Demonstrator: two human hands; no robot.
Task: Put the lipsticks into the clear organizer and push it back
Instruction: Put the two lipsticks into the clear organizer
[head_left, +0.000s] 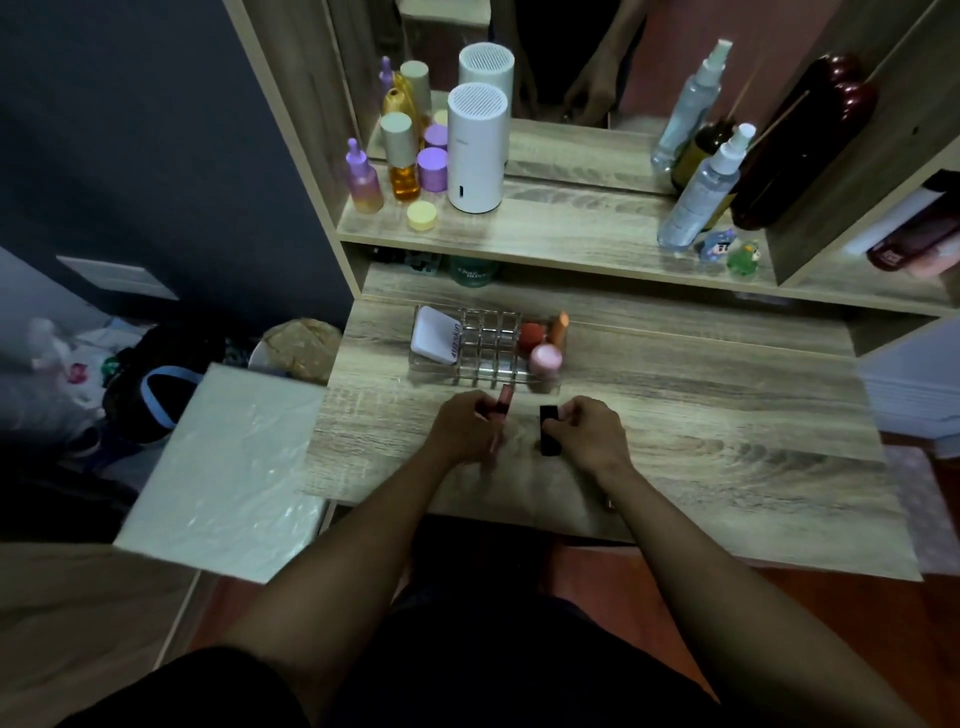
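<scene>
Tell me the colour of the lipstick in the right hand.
Black; the short, square black lipstick tube shows best in the head view.

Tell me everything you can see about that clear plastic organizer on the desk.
The clear plastic organizer is a low, see-through tray with a grid of small square slots in its middle, all empty. It sits flat on the wood-grain desk, just beyond both hands. A white square compact leans in its left end; a pink-capped bottle, an orange sponge and an orange tube fill the right.
</scene>
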